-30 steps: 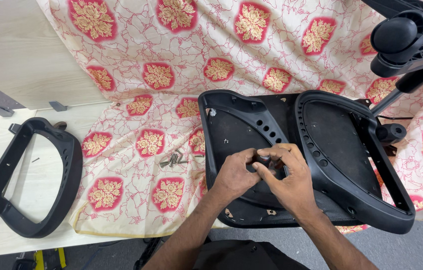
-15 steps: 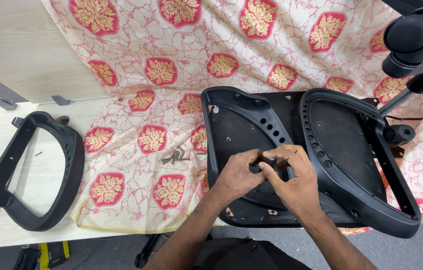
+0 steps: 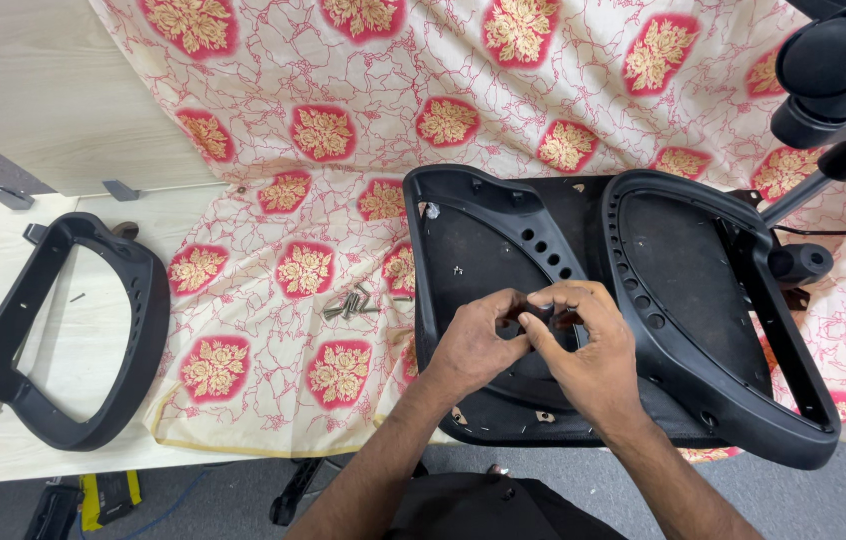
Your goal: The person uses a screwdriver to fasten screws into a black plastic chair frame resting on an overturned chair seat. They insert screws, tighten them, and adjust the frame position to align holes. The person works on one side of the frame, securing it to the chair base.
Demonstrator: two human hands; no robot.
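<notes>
A black plastic chair seat base (image 3: 488,250) lies upside down on a patterned cloth (image 3: 363,120). A second black curved chair shell (image 3: 703,300) overlaps its right side. My left hand (image 3: 478,340) and my right hand (image 3: 588,345) meet over the middle of the seat base. Their fingertips pinch a small dark part (image 3: 538,312) between them. What the part is cannot be made out. A small pile of metal screws (image 3: 351,303) lies on the cloth just left of the seat base.
A black curved chair frame (image 3: 63,330) lies on the pale table at the left. A black chair base with castors (image 3: 833,70) reaches in at the top right. Below the table edge lie a black and yellow tool (image 3: 108,495) and dark cloth.
Both hands stay at the same spot on the seat base, with the fingers shifting slightly around the small part. The view has drifted a little.
</notes>
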